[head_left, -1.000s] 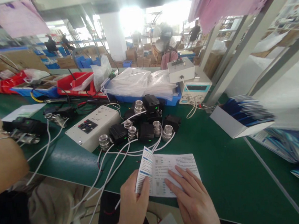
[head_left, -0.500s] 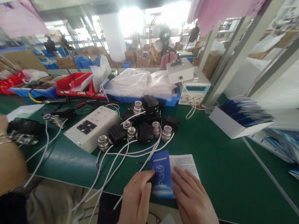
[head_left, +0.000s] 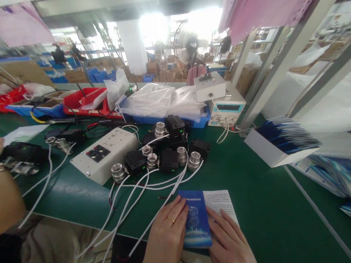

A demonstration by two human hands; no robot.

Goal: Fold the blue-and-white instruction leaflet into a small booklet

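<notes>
Leaflet (head_left: pixel 197 217) now folded shut, blue cover up; left hand (head_left: pixel 167 241) and right hand (head_left: pixel 231 246) press flat, grips open.

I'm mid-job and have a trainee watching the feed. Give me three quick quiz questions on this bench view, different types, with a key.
1. True or false: the left hand and the right hand both rest flat on the leaflet.
2. Multiple choice: the leaflet panel that faces up on the left is A) red, B) blue, C) yellow.
3. Fill in: the white cables run from the black parts with metal fittings toward the near edge of the green ____.

Key: 1 true; 2 B; 3 table.
</notes>
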